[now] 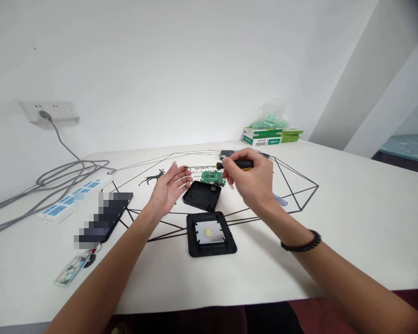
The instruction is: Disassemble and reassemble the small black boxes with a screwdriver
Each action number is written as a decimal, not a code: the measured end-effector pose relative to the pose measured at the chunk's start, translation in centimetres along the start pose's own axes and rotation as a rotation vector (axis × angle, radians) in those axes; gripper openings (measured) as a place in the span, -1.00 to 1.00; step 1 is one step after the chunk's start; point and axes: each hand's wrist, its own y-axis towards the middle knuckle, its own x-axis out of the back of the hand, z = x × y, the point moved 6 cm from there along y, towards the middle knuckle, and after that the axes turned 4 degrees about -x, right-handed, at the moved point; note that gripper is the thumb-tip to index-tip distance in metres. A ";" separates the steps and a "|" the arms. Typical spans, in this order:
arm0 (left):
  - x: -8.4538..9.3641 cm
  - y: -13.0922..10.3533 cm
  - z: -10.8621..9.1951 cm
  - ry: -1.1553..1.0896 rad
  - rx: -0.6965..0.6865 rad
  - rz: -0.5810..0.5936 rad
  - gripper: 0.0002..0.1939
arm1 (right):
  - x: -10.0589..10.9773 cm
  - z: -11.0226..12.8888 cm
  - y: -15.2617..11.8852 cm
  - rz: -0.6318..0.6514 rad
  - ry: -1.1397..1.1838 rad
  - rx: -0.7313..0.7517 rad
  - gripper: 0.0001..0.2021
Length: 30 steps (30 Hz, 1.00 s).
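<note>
My right hand [249,178] is closed around the black and yellow handle of a screwdriver [235,164], its thin shaft pointing left. At the far end of the shaft, the thumb and index finger of my left hand [170,188] come together by the tip, while the other fingers curl loosely with the palm up. Whatever sits between those fingertips is too small to make out. Below the shaft lie a green circuit board [213,178] and an open black plastic cover [202,195]. Nearer me is a black square housing [212,248] with a metal plate [214,237] bearing a pale yellow pad.
A power strip [75,199], grey cable [61,174], phone [116,213] and keychain [71,269] lie on the left. Green and white boxes [263,135] with a plastic bag stand at the back right. Behind my right hand is a dark box [226,154]; a bluish clear object [281,200] lies beside my wrist.
</note>
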 end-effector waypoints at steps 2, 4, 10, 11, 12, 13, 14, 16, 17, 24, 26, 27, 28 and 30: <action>-0.3 -0.2 0.2 0.063 0.031 0.047 -0.58 | 1.1 1.0 0.8 0.027 -0.026 -0.054 -0.82; -0.5 -0.3 0.4 0.190 0.023 0.093 -0.58 | 1.7 1.8 1.3 0.116 -0.110 -0.103 -0.78; -2.0 -1.0 1.1 0.673 -0.098 0.330 -0.79 | 0.7 3.0 0.0 0.581 -0.689 -0.087 -0.78; -2.4 -1.3 1.3 0.722 -0.104 0.392 -0.80 | 0.4 3.2 -0.3 0.620 -0.754 -0.053 -0.78; -2.9 -1.6 1.5 0.764 -0.100 0.454 -0.82 | 0.0 3.4 -0.6 0.641 -0.803 -0.012 -0.78; -3.3 -2.0 1.7 0.801 -0.090 0.511 -0.84 | -0.3 3.6 -0.8 0.649 -0.837 0.031 -0.77; -3.6 -2.2 1.8 0.833 -0.081 0.560 -0.85 | -0.6 3.7 -0.9 0.648 -0.861 0.071 -0.77; -4.0 -2.6 2.1 0.900 -0.078 0.637 -0.86 | -1.1 3.9 -1.0 0.639 -0.893 0.119 -0.78; -4.2 -2.8 2.2 0.938 -0.080 0.667 -0.85 | -1.2 3.9 -1.0 0.633 -0.905 0.129 -0.78; -3.8 -3.2 3.9 1.137 -0.004 0.799 -0.74 | -1.7 3.5 -0.8 0.630 -0.978 0.159 -0.82; -3.7 -3.3 4.3 1.137 0.026 0.816 -0.71 | -1.8 3.3 -0.8 0.638 -0.976 0.172 -0.83; -3.7 -3.4 4.3 1.134 0.035 0.818 -0.70 | -1.8 3.3 -0.8 0.640 -0.977 0.175 -0.83; -3.7 -3.4 4.4 1.130 0.040 0.816 -0.70 | -1.8 3.2 -0.8 0.639 -0.978 0.175 -0.83; -3.8 -3.4 4.3 1.126 0.043 0.814 -0.70 | -1.7 3.1 -0.8 0.636 -0.979 0.170 -0.82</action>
